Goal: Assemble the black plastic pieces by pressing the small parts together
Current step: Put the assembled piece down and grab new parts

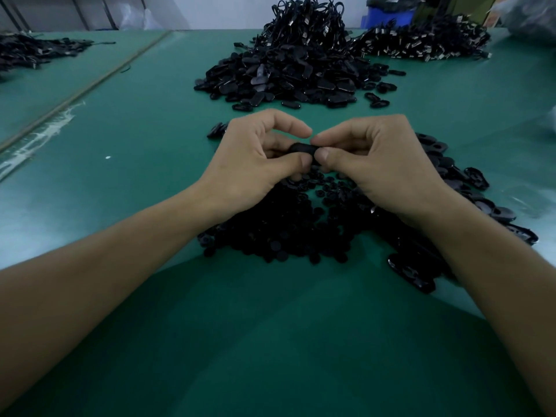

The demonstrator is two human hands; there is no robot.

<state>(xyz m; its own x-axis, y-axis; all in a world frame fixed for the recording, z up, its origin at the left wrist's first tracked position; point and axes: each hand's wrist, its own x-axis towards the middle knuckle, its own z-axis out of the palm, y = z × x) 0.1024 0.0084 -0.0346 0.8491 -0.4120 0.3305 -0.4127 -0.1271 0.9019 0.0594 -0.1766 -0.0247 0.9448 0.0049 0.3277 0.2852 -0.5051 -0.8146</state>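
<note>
A small black plastic piece sits between both of my hands above the green table. My left hand pinches its left end with thumb and curled fingers. My right hand pinches its right end, thumb and forefinger tips meeting at the piece. Most of the piece is hidden by my fingers. Under my hands lies a heap of small round black parts. Flat oval black pieces spread out to the right of it.
A larger pile of oval black pieces lies farther back, topped by a bundle of black cables. More cable ends are heaped at the back right, near a blue bin. Another dark pile lies at the far left.
</note>
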